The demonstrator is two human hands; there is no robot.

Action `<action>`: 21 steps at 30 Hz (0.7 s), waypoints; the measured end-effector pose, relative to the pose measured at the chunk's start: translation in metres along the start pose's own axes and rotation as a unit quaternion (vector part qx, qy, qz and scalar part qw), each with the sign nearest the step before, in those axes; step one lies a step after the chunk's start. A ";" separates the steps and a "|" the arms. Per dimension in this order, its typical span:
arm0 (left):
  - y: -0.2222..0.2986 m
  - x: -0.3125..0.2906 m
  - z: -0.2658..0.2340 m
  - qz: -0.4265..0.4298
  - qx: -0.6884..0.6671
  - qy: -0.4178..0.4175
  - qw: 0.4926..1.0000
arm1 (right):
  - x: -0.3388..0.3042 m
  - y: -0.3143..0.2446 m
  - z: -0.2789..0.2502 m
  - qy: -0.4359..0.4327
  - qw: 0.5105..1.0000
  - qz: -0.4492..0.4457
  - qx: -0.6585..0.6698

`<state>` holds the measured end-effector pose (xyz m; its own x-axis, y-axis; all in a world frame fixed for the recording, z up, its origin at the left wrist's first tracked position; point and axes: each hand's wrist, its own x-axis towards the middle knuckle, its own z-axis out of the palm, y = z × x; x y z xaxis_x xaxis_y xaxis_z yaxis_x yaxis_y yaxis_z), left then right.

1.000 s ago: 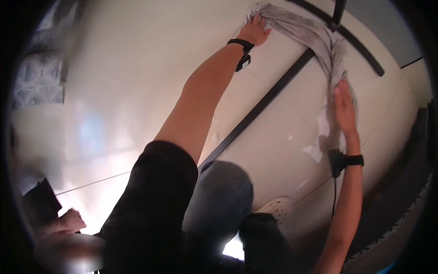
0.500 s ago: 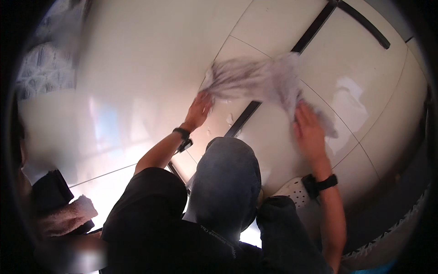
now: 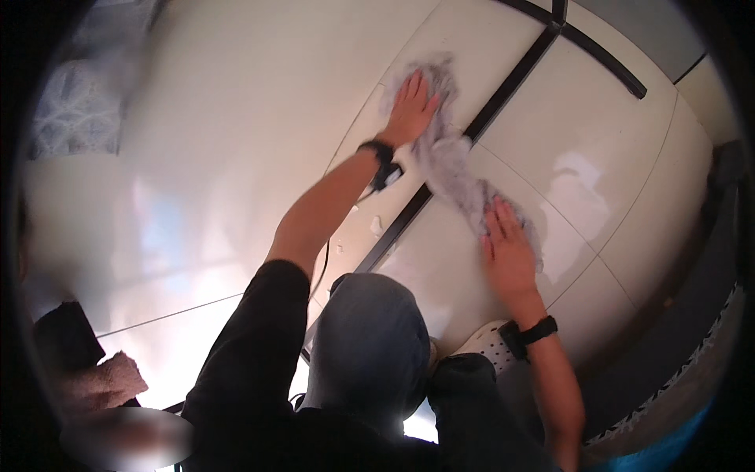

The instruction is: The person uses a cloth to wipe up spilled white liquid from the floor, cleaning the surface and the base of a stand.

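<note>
A greyish, mottled cloth (image 3: 452, 175) lies twisted across the pale tiled floor (image 3: 259, 102), passing over a long black bar (image 3: 507, 90). On the cloth's far bunched end, my left hand (image 3: 410, 110) presses flat with its fingers spread. My right hand (image 3: 510, 250) lies flat on the nearer end, fingers stretched out. Between the two hands the cloth narrows into a loose twist. Small white scraps (image 3: 376, 226) rest on the floor beside the bar, below my left wrist.
The bar joins a black crosspiece (image 3: 609, 63) at the far right. A white perforated clog (image 3: 481, 346) is beside my knee (image 3: 370, 338). A brown towel (image 3: 110, 381) lies at lower left, a patterned item (image 3: 79, 110) at upper left. Dark fabric (image 3: 637, 354) borders the right.
My left hand has moved far forward and right, from gripping the cloth's edge to pressing flat on it. The spread cloth has become bunched and twisted. My right hand has shifted slightly left and nearer.
</note>
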<state>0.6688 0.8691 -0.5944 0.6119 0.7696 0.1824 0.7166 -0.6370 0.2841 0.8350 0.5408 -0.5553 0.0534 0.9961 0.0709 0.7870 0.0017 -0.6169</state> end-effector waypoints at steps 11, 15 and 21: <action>0.058 0.125 0.073 0.234 -0.029 -0.045 0.971 | 0.074 0.094 -0.069 0.021 0.988 0.149 0.042; 0.046 0.068 0.029 0.227 -0.146 -0.104 0.957 | 0.078 0.084 -0.052 0.052 0.992 0.111 -0.035; 0.017 -0.066 -0.031 0.214 -0.086 -0.168 0.958 | 0.038 0.036 -0.025 0.088 0.990 0.060 -0.093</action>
<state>0.6301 0.8091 -0.5722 0.9314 0.3639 0.0125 0.3275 -0.8524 0.4076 0.8802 0.5767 -0.5553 0.2470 0.9570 0.1521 0.8668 -0.1480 -0.4762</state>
